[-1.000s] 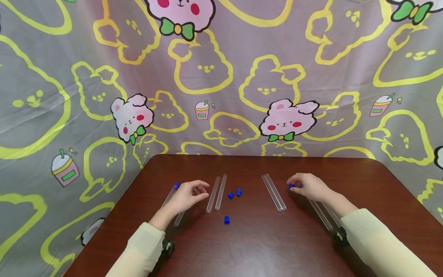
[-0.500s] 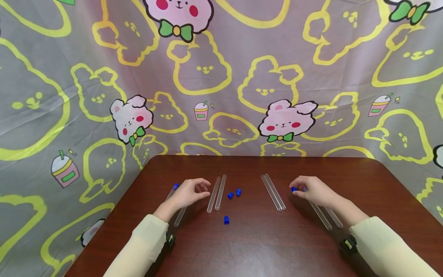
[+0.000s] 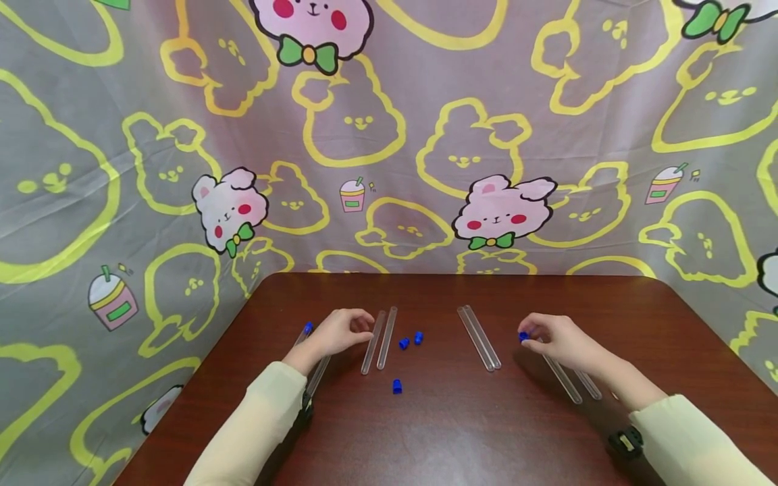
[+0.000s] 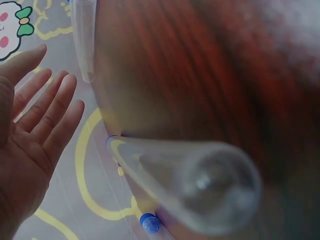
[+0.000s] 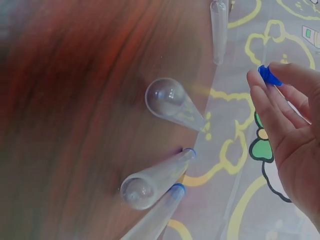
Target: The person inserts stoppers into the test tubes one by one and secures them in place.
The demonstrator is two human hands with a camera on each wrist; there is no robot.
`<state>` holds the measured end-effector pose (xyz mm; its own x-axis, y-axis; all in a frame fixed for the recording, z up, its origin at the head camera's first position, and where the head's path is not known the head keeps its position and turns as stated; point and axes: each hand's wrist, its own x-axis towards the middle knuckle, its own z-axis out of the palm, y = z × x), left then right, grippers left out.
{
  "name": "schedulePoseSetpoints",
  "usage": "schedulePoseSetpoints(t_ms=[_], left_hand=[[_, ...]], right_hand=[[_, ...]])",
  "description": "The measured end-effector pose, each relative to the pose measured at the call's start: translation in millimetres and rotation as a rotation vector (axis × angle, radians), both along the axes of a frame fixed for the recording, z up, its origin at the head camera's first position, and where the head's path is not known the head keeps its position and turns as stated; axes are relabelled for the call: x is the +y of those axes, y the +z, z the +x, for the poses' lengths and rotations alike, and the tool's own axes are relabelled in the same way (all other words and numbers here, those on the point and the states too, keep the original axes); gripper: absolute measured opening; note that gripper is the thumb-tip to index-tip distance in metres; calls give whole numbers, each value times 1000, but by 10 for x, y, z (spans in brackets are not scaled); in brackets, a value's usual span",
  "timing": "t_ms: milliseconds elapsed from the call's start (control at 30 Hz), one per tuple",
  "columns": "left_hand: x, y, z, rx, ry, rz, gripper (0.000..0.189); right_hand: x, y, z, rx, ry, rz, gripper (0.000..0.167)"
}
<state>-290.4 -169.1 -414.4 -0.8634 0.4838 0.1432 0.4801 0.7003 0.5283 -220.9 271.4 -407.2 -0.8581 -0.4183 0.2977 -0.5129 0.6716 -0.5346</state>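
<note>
right hand [image 3: 558,339]: pinches stubby blue cap [image 5: 270,75] | left hand [image 3: 335,332]: fingers relaxed | clear round-ended tubes [image 3: 483,337] | wood-grain table [image 3: 450,432]

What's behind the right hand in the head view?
Two clear tubes: their near ends stick out past the right hand, while their far ends are covered by it. The right wrist view shows two tubes with blue caps, probably the same pair.

head view faces forward-down, wrist views (nearer) sharing the table [image 3: 450,412].
</note>
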Motion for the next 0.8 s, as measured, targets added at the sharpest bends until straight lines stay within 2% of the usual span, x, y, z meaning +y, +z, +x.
schedulePoseSetpoints(t_ms=[367,600,800], left_hand=[[118,-57,-138,-28,1,-16,27],[141,-106,-180,-49,-5,-27,29],[151,-125,-194,-62,17,-51,32]], right_hand=[[58,3,170,25,0,-7,21],[65,7,267,63,-12,5,23],[71,4,306,68,-25,16,22]])
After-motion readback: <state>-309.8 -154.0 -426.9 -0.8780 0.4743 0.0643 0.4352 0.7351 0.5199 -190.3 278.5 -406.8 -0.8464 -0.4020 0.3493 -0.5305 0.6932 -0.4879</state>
